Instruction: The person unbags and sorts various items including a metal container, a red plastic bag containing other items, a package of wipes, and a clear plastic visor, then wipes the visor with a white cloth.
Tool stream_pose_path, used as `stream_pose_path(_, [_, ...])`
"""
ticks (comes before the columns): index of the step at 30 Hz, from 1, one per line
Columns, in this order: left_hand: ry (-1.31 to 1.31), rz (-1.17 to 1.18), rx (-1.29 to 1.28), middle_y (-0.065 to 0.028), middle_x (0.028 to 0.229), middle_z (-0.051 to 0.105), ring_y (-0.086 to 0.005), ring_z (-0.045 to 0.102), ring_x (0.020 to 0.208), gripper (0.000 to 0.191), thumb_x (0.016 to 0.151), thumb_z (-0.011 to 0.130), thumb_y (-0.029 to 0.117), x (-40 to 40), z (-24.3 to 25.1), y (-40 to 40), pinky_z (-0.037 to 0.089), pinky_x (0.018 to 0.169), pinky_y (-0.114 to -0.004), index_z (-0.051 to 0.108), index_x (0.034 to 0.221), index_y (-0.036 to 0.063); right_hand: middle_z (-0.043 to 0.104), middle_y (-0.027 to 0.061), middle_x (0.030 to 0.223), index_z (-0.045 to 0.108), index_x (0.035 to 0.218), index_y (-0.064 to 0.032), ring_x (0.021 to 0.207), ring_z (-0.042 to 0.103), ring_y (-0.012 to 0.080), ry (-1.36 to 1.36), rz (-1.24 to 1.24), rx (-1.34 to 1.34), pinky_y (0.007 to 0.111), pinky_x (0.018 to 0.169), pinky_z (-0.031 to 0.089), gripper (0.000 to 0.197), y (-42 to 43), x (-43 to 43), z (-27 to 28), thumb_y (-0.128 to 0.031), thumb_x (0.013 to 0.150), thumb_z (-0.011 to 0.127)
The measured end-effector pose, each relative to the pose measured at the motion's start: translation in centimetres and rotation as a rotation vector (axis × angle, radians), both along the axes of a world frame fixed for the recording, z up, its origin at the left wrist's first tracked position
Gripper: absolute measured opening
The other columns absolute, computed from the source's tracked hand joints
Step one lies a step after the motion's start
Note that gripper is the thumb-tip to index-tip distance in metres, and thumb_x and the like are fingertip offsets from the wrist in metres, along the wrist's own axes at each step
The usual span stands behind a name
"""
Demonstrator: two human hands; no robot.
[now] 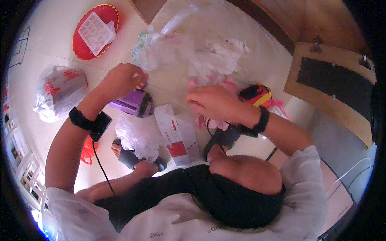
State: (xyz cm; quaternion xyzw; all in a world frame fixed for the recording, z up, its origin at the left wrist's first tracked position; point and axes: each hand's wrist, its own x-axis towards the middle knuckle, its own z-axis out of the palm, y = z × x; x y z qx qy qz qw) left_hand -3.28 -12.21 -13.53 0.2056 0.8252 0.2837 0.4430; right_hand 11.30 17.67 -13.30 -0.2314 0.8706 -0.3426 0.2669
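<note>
My left hand (126,79), fingers curled, is above a purple device (129,102) with a dark end, which lies on the floor. Whether anything thin is between its fingers does not show. My right hand (212,101) is bent over with its fingertips pointing left, in front of pink items (226,86) that it partly covers. Its grip is hidden too. Between my feet lies a white cardboard box (178,135) with red print, and beside it a crumpled clear plastic bag (137,135) partly covers one slipper.
Clear plastic packaging (211,54) spreads across the floor ahead. At far left sit a red tray (77,45) bearing a clear compartment box (96,33) and a filled plastic bag (60,93). A red-yellow-black item (257,95) lies right; a board with clips (291,81) stands beyond.
</note>
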Motion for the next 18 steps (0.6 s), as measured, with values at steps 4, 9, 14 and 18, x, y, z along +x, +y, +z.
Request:
stream_pose_path(4, [0.165, -0.329, 0.042, -0.0200, 0.080, 0.072, -0.0385, 0.070, 0.075, 0.026, 0.094, 0.061, 0.023, 2.3, -0.9, 1.2, 0.055, 0.071, -0.047, 0.074, 0.088, 0.0011, 0.069, 0.0131, 0.095, 0.066, 0.105, -0.0083, 0.091, 0.069, 0.0353, -0.181, -0.130, -0.106, 0.047, 0.078, 0.054, 0.016, 1.8, 3.9, 0.3, -0.020, 0.095, 0.062])
stream_pose_path(9, [0.190, -0.574, -0.074, -0.0241, 0.082, 0.068, -0.0431, 0.068, 0.082, 0.026, 0.092, 0.059, 0.024, 5.2, 0.4, 2.3, 0.054, 0.076, -0.052, 0.071, 0.087, 0.0011, 0.067, 0.0144, 0.098, 0.064, 0.109, -0.0082, 0.093, 0.068, 0.0361, -0.166, -0.138, -0.109, 0.050, 0.078, 0.055, 0.020, 2.1, 6.9, -1.0, -0.022, 0.095, 0.062])
stream_pose_path(14, [0.207, -0.614, -0.067, -0.0174, 0.105, 0.067, -0.0389, 0.066, 0.101, 0.023, 0.087, 0.070, 0.019, 7.5, 1.5, 3.4, 0.055, 0.085, -0.049, 0.070, 0.106, 0.0046, 0.066, 0.0099, 0.112, 0.066, 0.121, -0.0100, 0.108, 0.065, 0.0320, 0.097, -0.086, -0.208, 0.044, 0.088, 0.055, 0.029, 0.2, 8.6, -0.9, -0.017, 0.092, 0.065])
stream_pose_path(18, [0.149, -0.578, -0.060, -0.0192, 0.109, 0.068, -0.0407, 0.066, 0.102, 0.027, 0.089, 0.071, 0.017, 7.6, 1.1, 5.8, 0.055, 0.088, -0.049, 0.069, 0.113, 0.0045, 0.066, 0.0089, 0.112, 0.064, 0.123, -0.0114, 0.110, 0.064, 0.0325, 0.002, -0.158, -0.179, 0.045, 0.091, 0.055, 0.032, 2.0, 10.2, -0.9, -0.016, 0.092, 0.065])
